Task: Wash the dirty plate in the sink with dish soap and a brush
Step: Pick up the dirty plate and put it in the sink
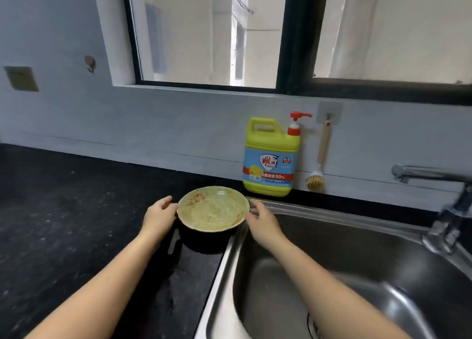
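Note:
A greenish dirty plate (213, 208) with reddish-brown food smears hovers just above the black counter, beside the sink's left rim, casting a dark shadow below. My left hand (159, 215) grips its left rim. My right hand (263, 221) holds the right rim, fingers curled at the edge. Against the back wall stands a yellow dish soap bottle (269, 160) with a red pump. To its right a wooden-handled brush (316, 178) hangs from a wall hook, bristles down.
The steel sink (357, 275) fills the lower right, its left rim running under my right forearm. A chrome faucet (434, 175) reaches in from the right edge. Black speckled counter (63, 211) spreads to the left. A window sits above the backsplash.

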Tool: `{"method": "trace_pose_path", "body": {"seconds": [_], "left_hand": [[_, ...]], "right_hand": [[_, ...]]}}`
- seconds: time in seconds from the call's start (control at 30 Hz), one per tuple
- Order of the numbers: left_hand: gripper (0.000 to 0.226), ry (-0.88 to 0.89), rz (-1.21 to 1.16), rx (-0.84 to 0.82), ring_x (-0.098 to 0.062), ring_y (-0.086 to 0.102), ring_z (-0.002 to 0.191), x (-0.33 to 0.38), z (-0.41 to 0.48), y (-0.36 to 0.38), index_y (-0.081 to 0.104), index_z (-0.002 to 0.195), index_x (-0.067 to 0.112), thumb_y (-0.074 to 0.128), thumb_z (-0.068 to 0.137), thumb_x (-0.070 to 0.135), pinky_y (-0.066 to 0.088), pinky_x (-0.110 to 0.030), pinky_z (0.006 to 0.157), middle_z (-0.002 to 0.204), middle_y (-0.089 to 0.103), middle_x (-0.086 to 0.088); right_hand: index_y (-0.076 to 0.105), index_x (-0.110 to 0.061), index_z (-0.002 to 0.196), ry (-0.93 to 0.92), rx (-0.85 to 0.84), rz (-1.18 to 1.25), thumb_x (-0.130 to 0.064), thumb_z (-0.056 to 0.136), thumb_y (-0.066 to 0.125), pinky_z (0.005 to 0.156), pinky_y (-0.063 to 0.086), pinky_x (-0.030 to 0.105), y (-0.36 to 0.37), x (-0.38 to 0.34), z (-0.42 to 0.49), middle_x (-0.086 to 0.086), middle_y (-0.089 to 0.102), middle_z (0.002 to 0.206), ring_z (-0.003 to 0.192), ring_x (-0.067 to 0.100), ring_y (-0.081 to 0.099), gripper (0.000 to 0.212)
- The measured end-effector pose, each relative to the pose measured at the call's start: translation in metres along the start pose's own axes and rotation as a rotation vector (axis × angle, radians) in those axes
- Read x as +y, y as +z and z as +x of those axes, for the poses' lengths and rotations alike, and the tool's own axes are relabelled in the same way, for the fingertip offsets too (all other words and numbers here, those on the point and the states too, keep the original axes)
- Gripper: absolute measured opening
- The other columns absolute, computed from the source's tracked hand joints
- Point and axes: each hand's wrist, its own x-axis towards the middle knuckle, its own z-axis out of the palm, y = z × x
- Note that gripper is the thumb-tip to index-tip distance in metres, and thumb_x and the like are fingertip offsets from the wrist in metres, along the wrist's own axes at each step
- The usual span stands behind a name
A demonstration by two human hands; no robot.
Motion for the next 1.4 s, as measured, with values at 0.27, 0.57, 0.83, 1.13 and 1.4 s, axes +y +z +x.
{"method": "trace_pose_path", "body": {"seconds": [0.27,0.57,0.83,1.13,1.4], "left_hand": [[0.014,-0.131,-0.251,-0.095,-0.022,0.06,0.081,0.01,-0.001,0.009,0.058,0.073,0.008,0.052,0.085,0.005,0.048,-0.032,0.073,0.091,0.062,-0.015],[0.021,-0.074,-0.401,-0.122,-0.013,0.063,0.072,0.04,-0.032,0.011,0.064,0.075,0.009,0.05,0.091,0.006,0.048,-0.026,0.065,0.056,0.07,0.006],[0.017,-0.131,-0.448,-0.261,-0.019,0.066,0.072,0.061,-0.063,0.033,0.065,0.082,0.005,0.051,0.092,0.008,0.057,-0.027,0.061,0.071,0.071,-0.005],[0.016,-0.277,-0.349,-0.505,-0.025,0.069,0.081,0.053,-0.104,0.088,0.068,0.097,0.001,0.054,0.09,0.005,0.059,-0.032,0.07,0.085,0.073,-0.011],[0.019,-0.37,-0.237,-0.679,-0.025,0.069,0.076,0.046,-0.139,0.147,0.068,0.098,-0.005,0.056,0.083,-0.005,0.061,-0.032,0.066,0.087,0.07,-0.015]], "right_hand": [[0.054,-0.011,0.132,0.18,0.14,0.32,-0.009,0.094,0.048,0.084,0.041,0.024,0.018,0.004,0.014,0.003,0.058,0.128,0.104,0.012,0.051,0.038],[0.062,-0.01,0.122,0.132,0.214,0.533,-0.009,0.091,0.056,0.098,0.049,0.038,0.002,0.009,0.009,0.002,0.067,0.112,0.106,0.017,0.061,0.031],[0.065,-0.008,0.112,0.135,0.221,0.596,-0.006,0.093,0.052,0.079,0.055,0.034,-0.062,0.027,-0.014,0.009,0.07,0.103,0.096,0.022,0.066,0.023],[0.064,-0.001,0.101,0.156,0.235,0.604,0.009,0.089,0.046,0.061,0.054,0.026,-0.143,0.065,-0.069,0.014,0.07,0.086,0.072,0.019,0.065,0.024],[0.064,-0.001,0.103,0.297,0.251,0.473,0.01,0.089,0.047,0.066,0.058,0.032,-0.201,0.11,-0.097,0.022,0.07,0.094,0.081,0.028,0.066,0.025]]}}
